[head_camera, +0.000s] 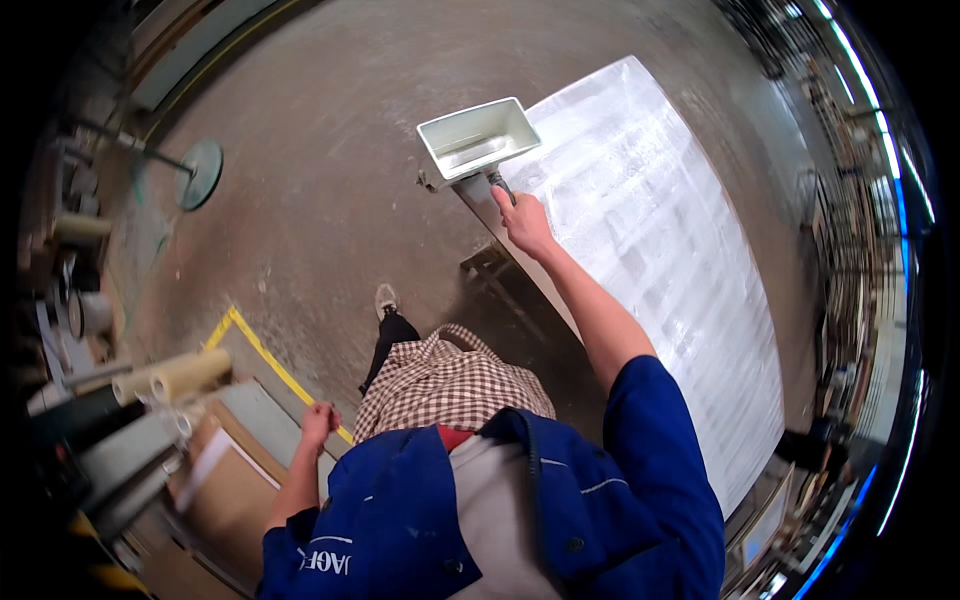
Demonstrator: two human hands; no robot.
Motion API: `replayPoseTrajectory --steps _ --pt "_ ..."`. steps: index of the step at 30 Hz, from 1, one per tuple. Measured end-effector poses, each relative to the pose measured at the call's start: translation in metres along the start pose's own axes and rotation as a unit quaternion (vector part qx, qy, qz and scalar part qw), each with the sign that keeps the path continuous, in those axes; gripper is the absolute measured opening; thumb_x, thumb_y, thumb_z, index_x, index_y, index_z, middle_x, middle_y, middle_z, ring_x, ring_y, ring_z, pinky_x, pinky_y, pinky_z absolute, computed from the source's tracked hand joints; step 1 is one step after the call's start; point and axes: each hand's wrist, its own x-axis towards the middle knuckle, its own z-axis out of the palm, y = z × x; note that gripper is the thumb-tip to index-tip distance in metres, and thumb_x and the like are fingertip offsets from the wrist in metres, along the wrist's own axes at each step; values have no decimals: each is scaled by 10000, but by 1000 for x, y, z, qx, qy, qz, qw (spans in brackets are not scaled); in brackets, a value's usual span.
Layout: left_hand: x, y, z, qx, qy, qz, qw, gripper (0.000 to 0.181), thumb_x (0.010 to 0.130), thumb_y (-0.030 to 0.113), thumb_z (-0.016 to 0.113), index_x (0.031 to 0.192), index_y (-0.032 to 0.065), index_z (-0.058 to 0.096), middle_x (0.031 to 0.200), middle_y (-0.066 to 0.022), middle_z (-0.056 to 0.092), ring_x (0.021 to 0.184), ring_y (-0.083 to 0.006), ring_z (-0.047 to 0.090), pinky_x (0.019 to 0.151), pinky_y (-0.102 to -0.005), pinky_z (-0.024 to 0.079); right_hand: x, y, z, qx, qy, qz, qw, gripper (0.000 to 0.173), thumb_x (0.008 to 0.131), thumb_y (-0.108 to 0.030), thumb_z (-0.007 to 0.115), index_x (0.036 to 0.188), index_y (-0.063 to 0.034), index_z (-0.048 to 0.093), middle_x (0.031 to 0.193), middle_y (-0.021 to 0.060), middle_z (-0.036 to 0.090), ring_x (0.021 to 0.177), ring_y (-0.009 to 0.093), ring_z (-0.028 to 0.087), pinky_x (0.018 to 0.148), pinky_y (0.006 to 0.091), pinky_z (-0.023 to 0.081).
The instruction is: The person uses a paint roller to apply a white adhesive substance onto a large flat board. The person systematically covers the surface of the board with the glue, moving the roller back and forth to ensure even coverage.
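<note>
My right hand [523, 223] is closed around the dark handle of a pale rectangular open-topped container [480, 139]. The container is at the far left corner of a long table [645, 225], whose top has a glossy, streaked whitish surface. Whether the container rests on the corner or is held just over it, I cannot tell. My left hand [321, 422] hangs low on the left with its fingers curled, away from the table; nothing shows in it.
A round metal stand base [199, 175] with a pole is on the floor at the upper left. Rolls of yellowish material [191, 373] and boards [232, 472] lie at the lower left, beside yellow floor tape [274, 365]. Racks of stacked material line the right.
</note>
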Motion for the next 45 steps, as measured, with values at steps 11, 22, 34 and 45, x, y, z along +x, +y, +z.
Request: replayPoseTrajectory --steps 11,22,34,45 --pt "21 415 181 204 -320 368 849 351 951 298 568 1098 -17 613 891 -116 686 807 -170 653 721 -298 513 -13 -16 33 288 204 233 906 512 986 -438 450 821 41 525 624 137 616 595 233 651 569 392 499" --pt "23 484 321 393 -210 531 721 394 943 337 542 936 -53 600 711 -142 659 651 -262 649 643 -407 506 -135 -15 49 236 55 59 968 299 893 -247 629 1071 -9 665 1079 143 691 936 222 679 780 350 532" --pt "117 558 337 538 -280 536 588 456 983 382 449 1032 -66 522 1020 -357 594 1025 -524 540 851 -530 443 -342 -17 291 459 358 608 539 225 941 -206 570 1112 -66 618 949 38 649 712 142 633 591 256 505" --pt "95 645 236 731 -336 482 347 353 956 270 559 1103 -50 571 743 -271 599 712 -416 623 651 -426 475 -382 -80 404 498 358 660 434 165 872 -168 572 952 -34 623 824 63 610 580 164 618 502 265 477"
